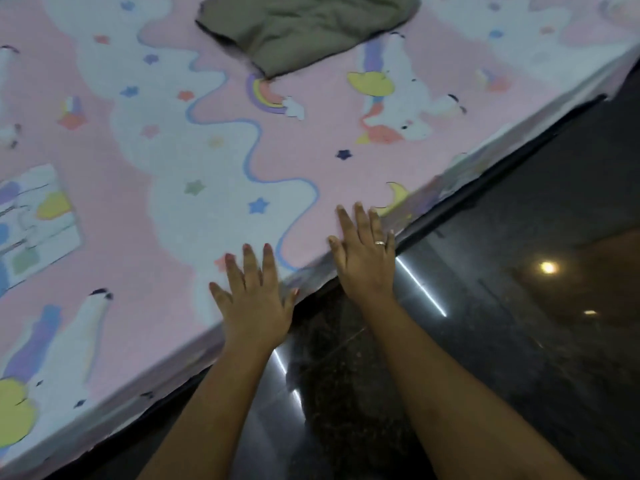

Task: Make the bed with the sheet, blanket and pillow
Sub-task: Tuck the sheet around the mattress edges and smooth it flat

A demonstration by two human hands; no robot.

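Evidently both hands, left hand [255, 299] and right hand [363, 252], press flat with fingers [362, 220] spread, smoothing the sheet [214, 168] beneath them at the bed's edge

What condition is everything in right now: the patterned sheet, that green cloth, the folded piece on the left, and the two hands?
Sheet: spread flat over the bed, smooth near the edge.
Green cloth: crumpled in a heap on the sheet, not spread.
Folded patterned piece: lying flat on the sheet, folded.
Left hand: open, palm down on the sheet's edge.
Right hand: open, palm down at the edge, ring on one finger.
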